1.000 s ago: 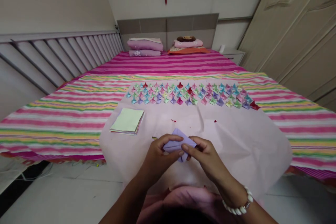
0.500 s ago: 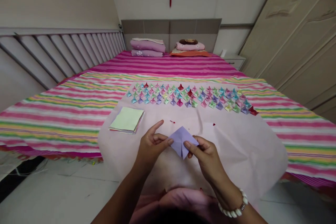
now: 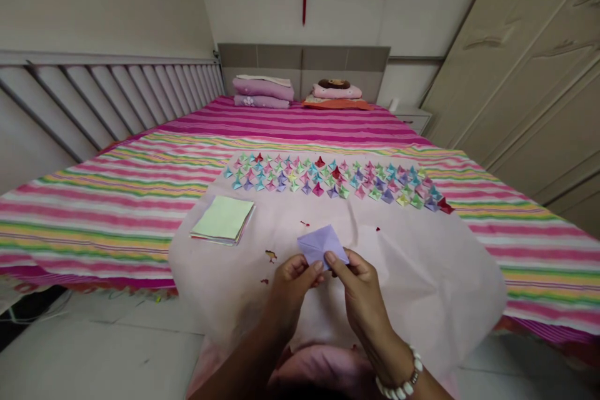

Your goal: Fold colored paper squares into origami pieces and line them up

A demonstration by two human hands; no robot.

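Left hand (image 3: 293, 281) has tucked in the forefinger it held out half a second ago, and the lilac paper (image 3: 322, 244) now stands above the fingertips instead of hanging below. Left thumb and forefinger pinch its lower edge; right hand (image 3: 359, 290) pinches alongside, knuckles nearly touching. The stack of squares (image 3: 222, 220) sits well off to the left, and the pale sheet (image 3: 422, 262) lies open to the right.

Forearms reach in from the near edge; left hand (image 3: 291, 280) and right hand (image 3: 360, 290) meet at centre, thumbs and forefingers pinched, fingertips almost touching.
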